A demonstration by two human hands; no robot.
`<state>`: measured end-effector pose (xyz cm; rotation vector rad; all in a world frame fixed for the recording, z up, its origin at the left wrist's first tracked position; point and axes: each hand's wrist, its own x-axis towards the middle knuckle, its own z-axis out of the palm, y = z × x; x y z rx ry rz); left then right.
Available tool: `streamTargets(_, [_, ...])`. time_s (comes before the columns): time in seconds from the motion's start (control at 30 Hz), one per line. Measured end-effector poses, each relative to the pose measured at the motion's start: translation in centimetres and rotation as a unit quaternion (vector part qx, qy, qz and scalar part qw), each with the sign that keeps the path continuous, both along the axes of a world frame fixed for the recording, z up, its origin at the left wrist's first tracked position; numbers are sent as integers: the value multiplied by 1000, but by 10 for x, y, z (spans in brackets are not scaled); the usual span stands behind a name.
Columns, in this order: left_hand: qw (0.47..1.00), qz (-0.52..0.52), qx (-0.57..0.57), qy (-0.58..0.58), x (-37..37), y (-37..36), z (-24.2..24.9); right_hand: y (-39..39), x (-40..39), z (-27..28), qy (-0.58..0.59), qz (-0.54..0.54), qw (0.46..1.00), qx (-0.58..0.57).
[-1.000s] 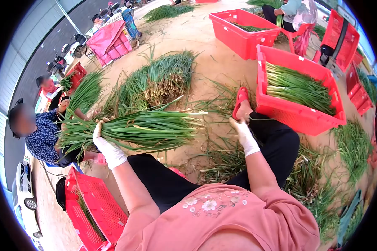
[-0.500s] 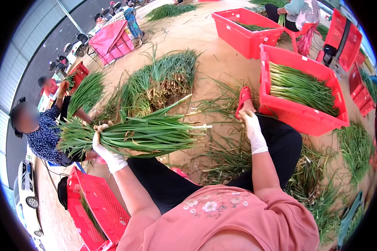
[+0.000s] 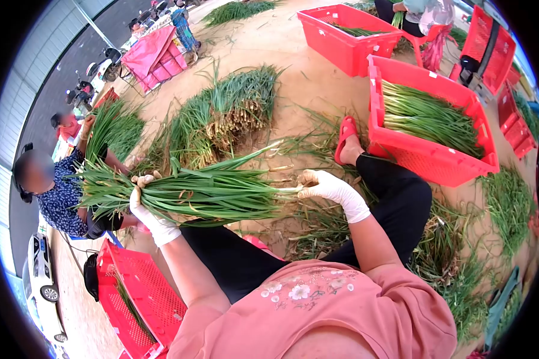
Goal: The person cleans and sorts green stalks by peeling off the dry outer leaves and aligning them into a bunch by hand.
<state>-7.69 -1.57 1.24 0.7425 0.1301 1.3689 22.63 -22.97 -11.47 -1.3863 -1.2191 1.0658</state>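
Observation:
My left hand (image 3: pixel 151 216), in a white glove, is closed around the leafy part of a bunch of garlic chives (image 3: pixel 215 194). The bunch lies sideways above my lap, its leaf tips to the left and pale stem ends to the right. My right hand (image 3: pixel 332 190), also gloved, pinches at the white stem ends on the right side of the bunch. My fingers partly hide the stems there. Beyond the bunch, a large heap of the same greens (image 3: pixel 227 116) lies on the ground, root ends showing.
To the right, a red crate (image 3: pixel 434 158) holds neatly laid greens, with another red crate (image 3: pixel 341 51) behind it. A red crate (image 3: pixel 141 287) stands at lower left. Loose leaves (image 3: pixel 323 230) litter the ground. A person in a patterned shirt (image 3: pixel 69 191) sits left, handling greens.
My right hand has moved left and up from near my foot to the stem ends of the bunch and closed there. My left hand keeps its hold, almost unmoved.

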Motion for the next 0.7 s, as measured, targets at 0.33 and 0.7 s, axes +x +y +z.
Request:
streamTargets(0.33, [999,-42,23,17,2,-5,-1,-22,48,-33,-187,-124,963,-153])
streamTargets(0.7, [998,-54,40,0,10,-19,14,47,-35,-8,-387,-230,866,217])
